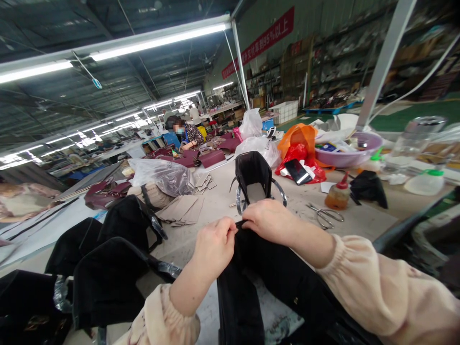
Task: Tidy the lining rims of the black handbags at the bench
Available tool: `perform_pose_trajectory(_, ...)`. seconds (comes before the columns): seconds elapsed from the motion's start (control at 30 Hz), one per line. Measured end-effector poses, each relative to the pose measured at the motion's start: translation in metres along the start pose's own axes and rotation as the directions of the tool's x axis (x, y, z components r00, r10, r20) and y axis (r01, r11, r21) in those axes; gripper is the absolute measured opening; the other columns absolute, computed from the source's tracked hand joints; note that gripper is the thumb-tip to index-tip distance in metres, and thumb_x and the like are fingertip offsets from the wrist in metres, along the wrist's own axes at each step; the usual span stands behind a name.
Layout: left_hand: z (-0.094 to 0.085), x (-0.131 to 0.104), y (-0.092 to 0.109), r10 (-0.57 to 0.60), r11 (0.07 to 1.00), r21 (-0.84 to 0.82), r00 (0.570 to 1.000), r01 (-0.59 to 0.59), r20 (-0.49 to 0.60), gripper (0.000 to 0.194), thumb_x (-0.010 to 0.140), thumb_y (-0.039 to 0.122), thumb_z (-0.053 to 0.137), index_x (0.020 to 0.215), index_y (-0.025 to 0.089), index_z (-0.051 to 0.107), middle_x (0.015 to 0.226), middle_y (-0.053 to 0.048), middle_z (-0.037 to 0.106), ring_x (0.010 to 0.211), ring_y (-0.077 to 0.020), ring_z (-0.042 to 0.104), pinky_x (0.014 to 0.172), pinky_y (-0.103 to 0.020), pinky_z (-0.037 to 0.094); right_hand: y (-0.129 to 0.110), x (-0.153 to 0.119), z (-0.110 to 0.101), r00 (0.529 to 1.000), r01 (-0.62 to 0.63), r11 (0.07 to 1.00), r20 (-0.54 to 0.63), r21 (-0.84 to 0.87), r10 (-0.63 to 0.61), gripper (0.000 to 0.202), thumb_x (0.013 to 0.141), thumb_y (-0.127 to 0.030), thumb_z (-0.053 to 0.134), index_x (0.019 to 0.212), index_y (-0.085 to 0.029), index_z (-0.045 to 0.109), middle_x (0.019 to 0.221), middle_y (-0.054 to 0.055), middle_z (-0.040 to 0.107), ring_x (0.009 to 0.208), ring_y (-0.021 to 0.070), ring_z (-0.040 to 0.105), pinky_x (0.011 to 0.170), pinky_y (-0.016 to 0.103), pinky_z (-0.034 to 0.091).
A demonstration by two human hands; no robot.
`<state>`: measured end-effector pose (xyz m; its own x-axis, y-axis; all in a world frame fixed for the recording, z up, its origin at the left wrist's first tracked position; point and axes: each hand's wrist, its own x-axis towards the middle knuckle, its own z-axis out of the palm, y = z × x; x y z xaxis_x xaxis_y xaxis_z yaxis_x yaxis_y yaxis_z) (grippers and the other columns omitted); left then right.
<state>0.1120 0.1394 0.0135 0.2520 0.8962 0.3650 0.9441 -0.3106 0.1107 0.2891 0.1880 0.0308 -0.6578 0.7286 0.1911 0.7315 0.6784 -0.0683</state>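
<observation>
Your left hand (215, 243) and right hand (270, 221) look pinched nearly closed on the far edge of that black fabric bag piece (239, 306), near centre. Loosen up and the edge could slip; drift right, you might knock the silver metal scissors (320, 211).

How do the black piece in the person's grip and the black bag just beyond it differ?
The black piece is pinched at its edge by the left grip and right grip; the black bag is held by neither. The black piece runs off the picture's bottom; the black bag shows inside the frame, partly behind the right grip. Both are black.
</observation>
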Motion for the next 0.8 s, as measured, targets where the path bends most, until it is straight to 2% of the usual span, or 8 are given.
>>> perform_pose_trajectory(0.47,0.0,0.0,0.001,-0.024,0.999,0.03,0.999,0.025,-0.025,0.008,0.081,0.018,0.053,0.076,0.022,0.057,0.067,0.003,0.065,0.065,-0.0133,0.06,0.061,-0.024,0.035,0.003,0.002,0.005,1.0,0.024,1.0,-0.02,0.004,-0.024,0.02,0.086,-0.034,0.053,0.081,-0.021,0.067,0.084,0.004,0.069,0.082,0.02,0.063,0.067,0.026,0.04)
perform_pose_trajectory(0.8,0.0,0.001,0.004,-0.021,0.997,0.071,0.999,0.023,-0.033,0.007,0.081,0.019,0.055,0.075,0.023,0.057,0.066,0.004,0.064,0.065,-0.0137,0.061,0.06,-0.024,0.033,0.004,0.006,0.015,0.989,0.12,0.993,-0.087,-0.023,-0.121,0.022,0.086,-0.029,0.051,0.074,-0.018,0.066,0.075,0.006,0.069,0.074,0.0207,0.062,0.079,0.032,0.04)
